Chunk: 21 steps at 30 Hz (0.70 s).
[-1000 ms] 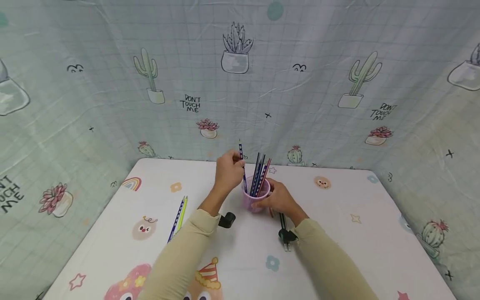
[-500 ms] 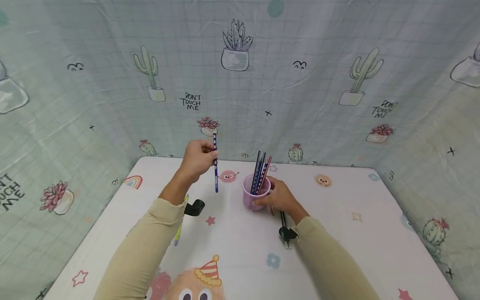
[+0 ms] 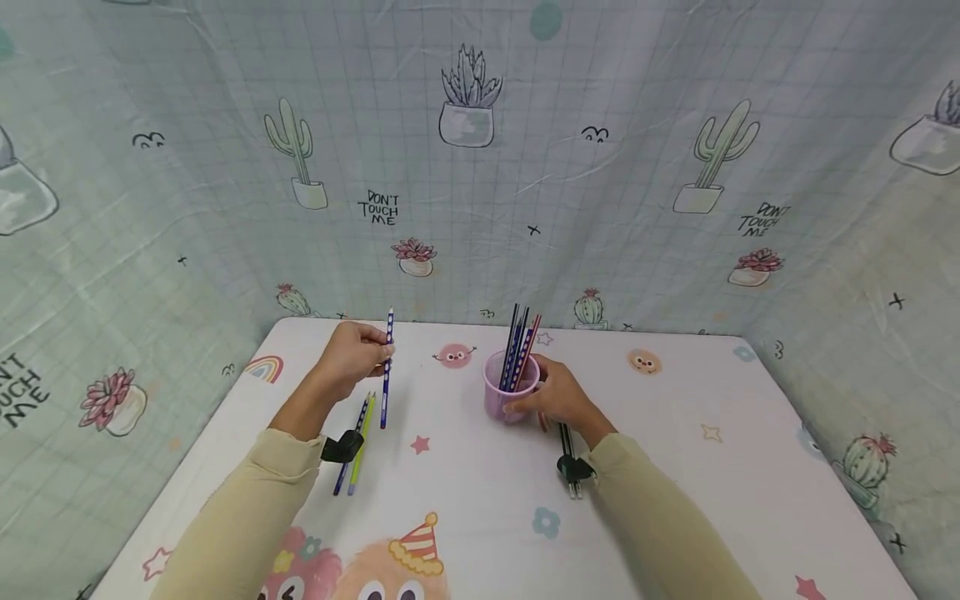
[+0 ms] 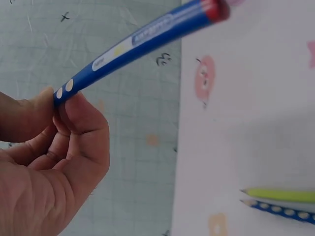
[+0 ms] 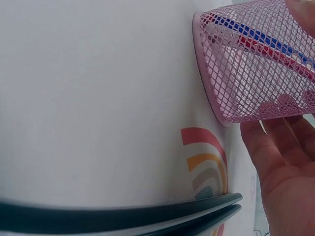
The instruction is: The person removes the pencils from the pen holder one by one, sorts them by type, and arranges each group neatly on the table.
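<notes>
My left hand (image 3: 351,360) pinches a blue pencil (image 3: 386,392) with pale dots between thumb and fingers. It hangs nearly upright above the table's left half, sharp tip up and red end down. A yellow-green pencil (image 3: 361,454) and another blue dotted pencil (image 3: 343,471) lie side by side below my left wrist. My right hand (image 3: 566,396) holds a pink mesh pencil cup (image 3: 501,407) from its right side, fingers curved around the mesh (image 5: 246,93). Several pencils (image 3: 517,354), blue and red ones among them, lean inside the upright cup.
Two long dark green sticks (image 3: 567,442) with silvery ends lie under my right wrist, close to the cup. The white table (image 3: 660,517) has printed cartoon figures. A patterned cloth (image 3: 525,183) stands along its back and sides.
My left hand has drawn the blue dotted pencil out of the cup and carried it left, then lower, near the loose pencils. The right hand has stayed on the cup.
</notes>
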Available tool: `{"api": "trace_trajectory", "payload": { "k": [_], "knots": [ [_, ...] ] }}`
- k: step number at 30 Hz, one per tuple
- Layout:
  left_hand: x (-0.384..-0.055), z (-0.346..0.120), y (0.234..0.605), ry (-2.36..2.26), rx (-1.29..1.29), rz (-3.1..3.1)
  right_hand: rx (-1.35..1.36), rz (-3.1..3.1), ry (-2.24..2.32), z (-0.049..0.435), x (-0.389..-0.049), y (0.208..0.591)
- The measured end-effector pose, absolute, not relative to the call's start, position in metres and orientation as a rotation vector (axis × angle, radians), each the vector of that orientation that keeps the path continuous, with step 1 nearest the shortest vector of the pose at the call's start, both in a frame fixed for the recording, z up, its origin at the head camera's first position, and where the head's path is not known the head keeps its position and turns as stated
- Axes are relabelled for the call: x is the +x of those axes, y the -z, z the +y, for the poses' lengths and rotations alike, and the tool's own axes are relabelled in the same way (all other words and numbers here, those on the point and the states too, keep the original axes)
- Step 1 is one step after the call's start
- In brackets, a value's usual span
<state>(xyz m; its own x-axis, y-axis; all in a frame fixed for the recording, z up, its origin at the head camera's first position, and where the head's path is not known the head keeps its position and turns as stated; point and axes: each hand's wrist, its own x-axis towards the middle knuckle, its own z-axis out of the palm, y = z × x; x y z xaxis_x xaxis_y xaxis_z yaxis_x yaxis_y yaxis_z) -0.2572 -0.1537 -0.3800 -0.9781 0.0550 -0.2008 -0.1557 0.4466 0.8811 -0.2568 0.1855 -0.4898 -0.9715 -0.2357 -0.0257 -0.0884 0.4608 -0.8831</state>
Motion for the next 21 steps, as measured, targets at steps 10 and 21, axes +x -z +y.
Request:
{"api": "trace_trajectory", "payload": {
  "k": [10, 21],
  "knots": [
    [-0.246, -0.171, 0.419, -1.487, -0.22, 2.446, -0.24, 2.553, 1.538, 0.186, -0.258, 0.491],
    [-0.233, -0.187, 0.457, -1.419, -0.319, 2.464, -0.247, 2.542, 1.545, 0.183, -0.257, 0.49]
  ]
}}
